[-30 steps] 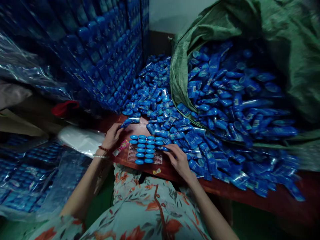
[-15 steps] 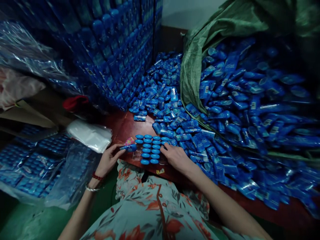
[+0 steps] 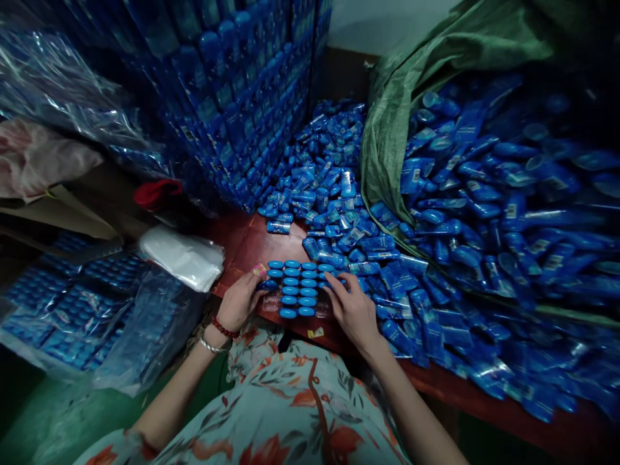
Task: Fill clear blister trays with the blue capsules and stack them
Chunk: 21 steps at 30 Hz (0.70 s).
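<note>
Fingers of your left hand (image 3: pixel 238 301) pinch a glossy dark-blue plastic container (image 3: pixel 268 285) left of the rows of bright-blue oval-topped pieces (image 3: pixel 299 282) on the reddish-brown table (image 3: pixel 242 240). Your right hand (image 3: pixel 356 313) curls at their right edge, grip unclear.

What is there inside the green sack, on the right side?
The green sack holds many small blue containers, lying loosely in different directions; some show barcodes. Whatever is under the top ones, or in the dark back, cannot be seen.
</note>
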{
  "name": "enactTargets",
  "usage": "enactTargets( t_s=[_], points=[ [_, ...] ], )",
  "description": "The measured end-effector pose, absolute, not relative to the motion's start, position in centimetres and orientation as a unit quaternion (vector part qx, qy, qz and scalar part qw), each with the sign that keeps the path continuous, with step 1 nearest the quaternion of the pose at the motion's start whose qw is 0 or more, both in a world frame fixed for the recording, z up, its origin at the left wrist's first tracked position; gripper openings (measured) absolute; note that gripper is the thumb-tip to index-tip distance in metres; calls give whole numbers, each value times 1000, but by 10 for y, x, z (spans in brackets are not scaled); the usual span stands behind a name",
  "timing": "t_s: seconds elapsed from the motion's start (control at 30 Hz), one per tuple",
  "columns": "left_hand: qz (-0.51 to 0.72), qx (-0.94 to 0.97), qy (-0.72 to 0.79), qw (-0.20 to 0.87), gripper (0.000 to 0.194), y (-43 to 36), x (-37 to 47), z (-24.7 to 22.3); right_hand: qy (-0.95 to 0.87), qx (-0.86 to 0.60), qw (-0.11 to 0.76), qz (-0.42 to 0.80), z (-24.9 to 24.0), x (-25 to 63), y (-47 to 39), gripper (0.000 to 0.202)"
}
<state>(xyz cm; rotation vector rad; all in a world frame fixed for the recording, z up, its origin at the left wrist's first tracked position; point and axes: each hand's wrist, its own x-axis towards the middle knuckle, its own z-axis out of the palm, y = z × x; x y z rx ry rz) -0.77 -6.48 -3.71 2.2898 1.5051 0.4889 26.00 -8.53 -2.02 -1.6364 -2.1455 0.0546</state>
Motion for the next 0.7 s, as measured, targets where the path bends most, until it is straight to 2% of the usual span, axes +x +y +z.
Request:
enactTargets(
  t_s=[0.17, 0.3, 0.4, 0.5, 0.57, 0.7],
  points=[
    [292, 750, 541, 245, 11, -65, -12, -37, -727, -620, 283, 76, -17, 277, -77, 30],
    [378, 738, 503, 246, 17, -64, -2, -61, -715, -620, 307, 104, -19, 279, -74, 28],
    [396, 763, 458, 224, 22, -60, 0, -81, -715, -604, 329, 123, -15, 274, -75, 28],
    [361, 796, 437, 210, 24, -58, -4, -84, -748, -553, 342, 135, -5, 259, -75, 30],
    [310, 815, 444, 205, 25, -57, -5, -76, -800, -500, 306, 130, 2, 241, -74, 32],
    [240, 816, 483, 208, 25, -58, 1, -58, -890, -415, 169, 83, 7, 199, -66, 30]
  ],
)
